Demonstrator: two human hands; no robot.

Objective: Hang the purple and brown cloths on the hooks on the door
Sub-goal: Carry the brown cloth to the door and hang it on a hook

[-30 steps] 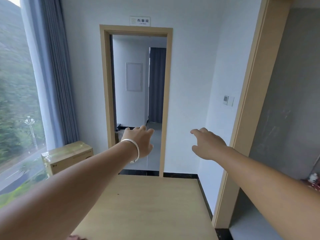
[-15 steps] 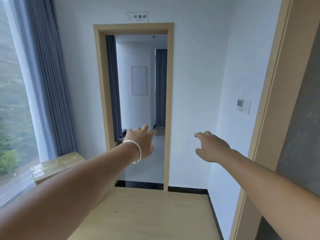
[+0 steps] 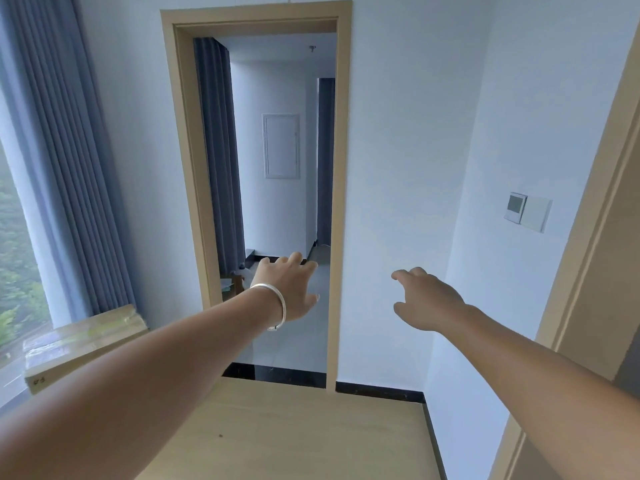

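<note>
White walls frame an open doorway [image 3: 273,202] beyond the desk [image 3: 294,438]. From the head view, the left hand [image 3: 289,289] and right hand [image 3: 427,299] reach forward, well apart, fingers loose, holding nothing. No cloths or hooks show, and no door leaf is visible. The likely risk is walking through empty-handed, cloths left behind, or bumping the desk edge.
</note>
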